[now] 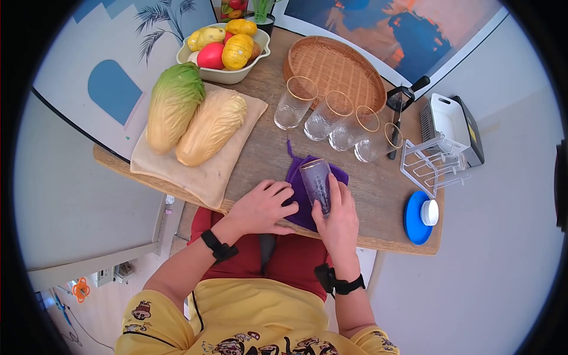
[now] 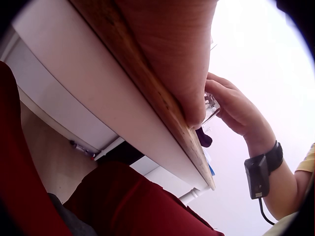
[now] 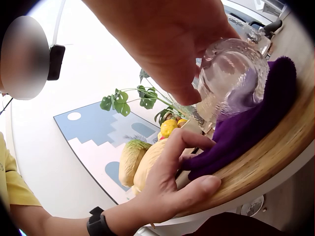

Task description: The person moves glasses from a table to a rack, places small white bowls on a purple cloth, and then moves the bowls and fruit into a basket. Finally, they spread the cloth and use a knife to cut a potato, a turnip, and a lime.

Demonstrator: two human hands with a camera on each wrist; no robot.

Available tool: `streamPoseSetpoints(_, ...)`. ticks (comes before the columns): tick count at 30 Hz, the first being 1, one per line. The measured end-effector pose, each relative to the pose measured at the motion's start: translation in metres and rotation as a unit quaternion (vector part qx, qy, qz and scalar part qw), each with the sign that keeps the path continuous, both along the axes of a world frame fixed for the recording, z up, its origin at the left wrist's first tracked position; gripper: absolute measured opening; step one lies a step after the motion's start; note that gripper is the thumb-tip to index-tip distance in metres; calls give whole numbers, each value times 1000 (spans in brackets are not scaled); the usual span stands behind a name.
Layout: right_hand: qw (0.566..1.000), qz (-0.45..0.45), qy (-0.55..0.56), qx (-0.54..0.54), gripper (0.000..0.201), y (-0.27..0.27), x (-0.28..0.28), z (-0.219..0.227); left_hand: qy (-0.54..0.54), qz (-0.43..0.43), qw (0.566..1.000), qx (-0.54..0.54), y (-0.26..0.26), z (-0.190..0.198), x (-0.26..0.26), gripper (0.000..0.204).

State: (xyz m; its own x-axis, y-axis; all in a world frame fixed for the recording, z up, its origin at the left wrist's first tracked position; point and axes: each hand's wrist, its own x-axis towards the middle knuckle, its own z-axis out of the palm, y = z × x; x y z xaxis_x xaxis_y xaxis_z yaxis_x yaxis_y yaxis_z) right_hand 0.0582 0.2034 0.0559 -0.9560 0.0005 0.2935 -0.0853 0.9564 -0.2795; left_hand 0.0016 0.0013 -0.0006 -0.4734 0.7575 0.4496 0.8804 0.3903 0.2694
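A clear glass (image 1: 316,184) with a gold rim lies tilted over a purple cloth (image 1: 300,204) near the table's front edge. The right hand (image 1: 339,222) grips its side, thumb and fingers around it; in the right wrist view the glass base (image 3: 234,73) faces the camera. At the cloth's left edge rests the left hand (image 1: 260,207), fingers loosely bent, holding nothing; the right wrist view shows its fingertips touching the purple cloth (image 3: 246,132). The left wrist view shows the left hand (image 2: 170,54) at the wooden edge.
Several gold-rimmed glasses (image 1: 292,105) stand in a row behind, before a round wicker tray (image 1: 378,89). Two cabbages (image 1: 171,112) lie on a beige cushion (image 1: 219,186) at left, near a fruit bowl (image 1: 231,76). At right are a white rack (image 1: 414,168) and a blue plate (image 1: 415,228).
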Motion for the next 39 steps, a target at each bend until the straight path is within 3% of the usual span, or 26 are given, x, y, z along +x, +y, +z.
streamPoseSetpoints(10, 999, -28, -31, -7, 85, 5, -2, -7, 0, -2, 1000, 2, 0, 2, 0, 54)
streamPoseSetpoints(17, 996, -38, -61, -47, 81, 8, 16, -1, -5, -2, 1000, 4, 1, 1, 0, 54)
streamPoseSetpoints(26, 994, -57, -55, -77, 79, 12, -23, -9, -5, -1, 1000, -2, 0, 1, 0, 52)
streamPoseSetpoints(31, 995, -16, -57, -74, 80, 13, -2, -3, -8, -2, 1000, 1, 0, 2, 0, 54)
streamPoseSetpoints(39, 993, -32, -82, -77, 79, 11, 13, 3, -9, -3, 1000, -1, 1, 2, -1, 53)
